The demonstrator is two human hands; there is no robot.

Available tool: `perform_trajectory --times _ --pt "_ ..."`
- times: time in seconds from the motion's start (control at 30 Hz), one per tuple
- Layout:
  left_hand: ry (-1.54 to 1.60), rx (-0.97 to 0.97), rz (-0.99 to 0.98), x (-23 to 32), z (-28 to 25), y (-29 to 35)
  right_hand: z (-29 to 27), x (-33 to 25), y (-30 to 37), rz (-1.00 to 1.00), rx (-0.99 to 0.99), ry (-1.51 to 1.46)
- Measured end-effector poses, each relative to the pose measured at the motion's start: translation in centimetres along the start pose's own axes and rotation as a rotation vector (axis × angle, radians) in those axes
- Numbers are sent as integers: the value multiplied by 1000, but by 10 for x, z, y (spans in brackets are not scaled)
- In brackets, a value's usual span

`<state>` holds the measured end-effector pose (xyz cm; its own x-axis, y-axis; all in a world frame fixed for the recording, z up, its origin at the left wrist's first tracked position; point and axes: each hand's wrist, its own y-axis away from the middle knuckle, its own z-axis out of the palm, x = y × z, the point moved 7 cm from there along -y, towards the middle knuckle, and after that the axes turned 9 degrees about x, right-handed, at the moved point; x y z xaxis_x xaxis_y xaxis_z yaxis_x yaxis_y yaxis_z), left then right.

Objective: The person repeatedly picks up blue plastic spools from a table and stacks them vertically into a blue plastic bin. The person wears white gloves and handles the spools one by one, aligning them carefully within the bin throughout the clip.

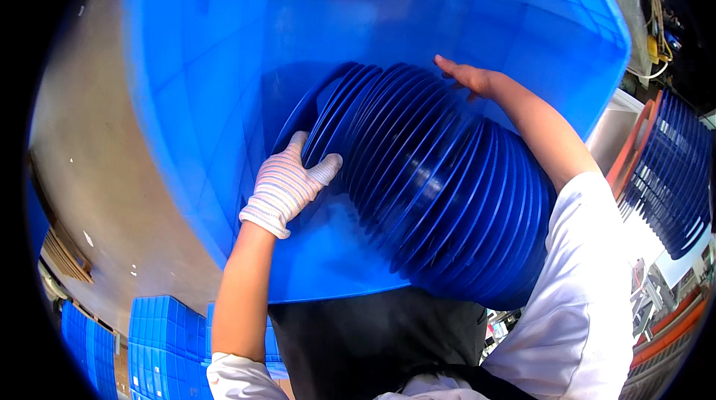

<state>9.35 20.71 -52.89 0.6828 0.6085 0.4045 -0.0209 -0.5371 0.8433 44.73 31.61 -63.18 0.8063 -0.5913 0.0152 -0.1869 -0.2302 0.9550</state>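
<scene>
A long row of thin, round blue discs, packed face to face, leans out of a large blue bin toward my body. My left hand, in a striped knit glove, is at the row's left end. Its thumb and fingers close on the edges of the end discs. My bare right hand is at the far side of the row, fingers apart and one stretched out, some hidden behind the discs. The right forearm lies along the row's right side, against the discs.
Outside the bin at right, another row of blue discs stands beside an orange-red rim. Stacked blue crates are at lower left on the grey floor. A black apron hangs below the bin's near edge.
</scene>
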Motion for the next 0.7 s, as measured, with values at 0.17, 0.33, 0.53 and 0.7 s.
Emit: perform_trajectory --times 0.17,0.33,0.53,0.7 --pt "-122 38 8 2 1 -3 31 -14 -10 121 -273 -167" --pt "-12 138 100 -2 1 9 39 -28 -10 -84 -289 -284" --pt "-92 360 24 23 18 104 58 -109 48 -743 -388 3" --pt "116 420 -42 32 58 104 60 -128 90 -960 -259 207"
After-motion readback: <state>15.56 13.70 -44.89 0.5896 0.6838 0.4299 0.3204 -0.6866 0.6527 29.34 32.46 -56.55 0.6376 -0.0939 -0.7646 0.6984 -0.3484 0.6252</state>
